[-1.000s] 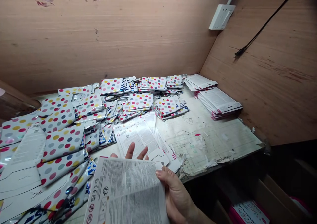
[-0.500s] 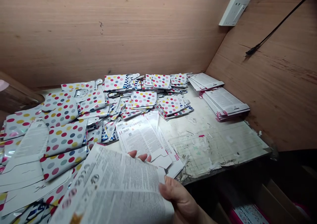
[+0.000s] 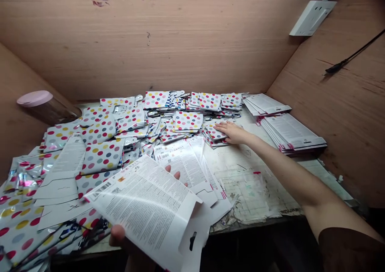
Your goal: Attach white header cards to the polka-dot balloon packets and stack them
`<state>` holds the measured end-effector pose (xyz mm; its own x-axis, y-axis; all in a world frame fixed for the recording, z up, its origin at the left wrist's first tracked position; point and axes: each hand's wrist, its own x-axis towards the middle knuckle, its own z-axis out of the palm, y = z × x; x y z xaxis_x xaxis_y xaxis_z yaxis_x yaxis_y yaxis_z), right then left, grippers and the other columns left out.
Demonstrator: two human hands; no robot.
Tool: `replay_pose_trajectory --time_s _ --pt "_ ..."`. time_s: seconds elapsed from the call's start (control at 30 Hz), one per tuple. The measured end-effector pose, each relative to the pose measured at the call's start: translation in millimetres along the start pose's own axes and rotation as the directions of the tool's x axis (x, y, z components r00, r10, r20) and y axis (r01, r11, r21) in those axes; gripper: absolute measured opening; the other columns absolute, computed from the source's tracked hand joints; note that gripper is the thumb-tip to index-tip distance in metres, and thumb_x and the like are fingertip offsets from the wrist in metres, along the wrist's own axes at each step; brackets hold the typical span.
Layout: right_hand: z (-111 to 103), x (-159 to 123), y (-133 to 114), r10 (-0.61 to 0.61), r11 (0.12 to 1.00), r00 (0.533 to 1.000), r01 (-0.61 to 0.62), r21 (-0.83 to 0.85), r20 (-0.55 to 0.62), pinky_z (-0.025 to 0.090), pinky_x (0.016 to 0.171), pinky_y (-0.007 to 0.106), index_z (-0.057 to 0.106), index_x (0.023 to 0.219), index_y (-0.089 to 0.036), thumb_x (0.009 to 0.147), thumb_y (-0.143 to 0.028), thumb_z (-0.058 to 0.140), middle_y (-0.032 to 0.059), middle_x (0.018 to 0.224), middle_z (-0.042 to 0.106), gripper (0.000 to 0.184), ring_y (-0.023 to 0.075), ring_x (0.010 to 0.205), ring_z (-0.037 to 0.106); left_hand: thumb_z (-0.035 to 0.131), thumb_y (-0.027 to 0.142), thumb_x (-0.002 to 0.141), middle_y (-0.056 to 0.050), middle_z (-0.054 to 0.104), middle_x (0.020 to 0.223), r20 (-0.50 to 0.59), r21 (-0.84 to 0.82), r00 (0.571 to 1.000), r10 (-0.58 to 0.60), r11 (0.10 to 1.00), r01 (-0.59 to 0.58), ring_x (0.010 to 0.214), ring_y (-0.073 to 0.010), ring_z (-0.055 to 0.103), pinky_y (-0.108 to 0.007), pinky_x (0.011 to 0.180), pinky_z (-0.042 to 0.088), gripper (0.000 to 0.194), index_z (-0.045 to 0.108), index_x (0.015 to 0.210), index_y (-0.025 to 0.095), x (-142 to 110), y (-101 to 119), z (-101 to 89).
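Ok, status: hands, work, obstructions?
Left hand holding white printed cardboard carton. Right hand on glossy white polka-dot packets. Loose flat white cartons beyond the left fingers; nothing visibly blocking the right.

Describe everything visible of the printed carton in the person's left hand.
The printed carton is white, thin and flattish, and looks like glossy card. Dense small print covers the upward panel, with a barcode and an orange mark near the far-left end and magenta at some corners. The near-right end has a plain white flap with a dark hanging slot. It is held slanted in front of similar cartons; the left hand supports it from beneath, thumb at its near edge, fingertips showing beyond the far edge.
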<state>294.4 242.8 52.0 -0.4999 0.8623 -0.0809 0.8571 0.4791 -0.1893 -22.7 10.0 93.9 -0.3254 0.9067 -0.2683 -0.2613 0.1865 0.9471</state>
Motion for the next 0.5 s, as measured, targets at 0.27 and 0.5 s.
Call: replay_pose_trajectory --time_s 0.27,0.5 --pt "-4 -105 -109 -0.162 0.926 0.869 0.298 0.233 -0.468 0.038 0.112 0.046 0.036 0.147 -0.020 0.096 -0.021 0.034 0.0071 0.148 0.043 0.051 0.0223 0.137 0.039 0.041 0.083 0.067 -0.011 0.051 0.140 0.175 -0.441 0.984 0.039 0.897 0.043 0.136 -0.0419 0.036 -0.060 0.103 0.038 0.094 0.037 0.143 0.027 30 -4 -5.5" --pt "-2 -171 -173 -0.365 0.800 0.850 0.495 0.339 -0.379 0.041 0.110 0.048 0.029 0.149 -0.025 0.091 -0.007 0.042 0.0075 0.144 0.046 0.062 0.0248 0.136 0.039 0.040 0.083 0.068 -0.013 0.053 0.139 0.232 -0.432 0.973 0.008 0.897 0.096 0.130 -0.0425 0.044 -0.059 0.099 0.043 0.096 0.039 0.144 0.024 37 -13 4.9"
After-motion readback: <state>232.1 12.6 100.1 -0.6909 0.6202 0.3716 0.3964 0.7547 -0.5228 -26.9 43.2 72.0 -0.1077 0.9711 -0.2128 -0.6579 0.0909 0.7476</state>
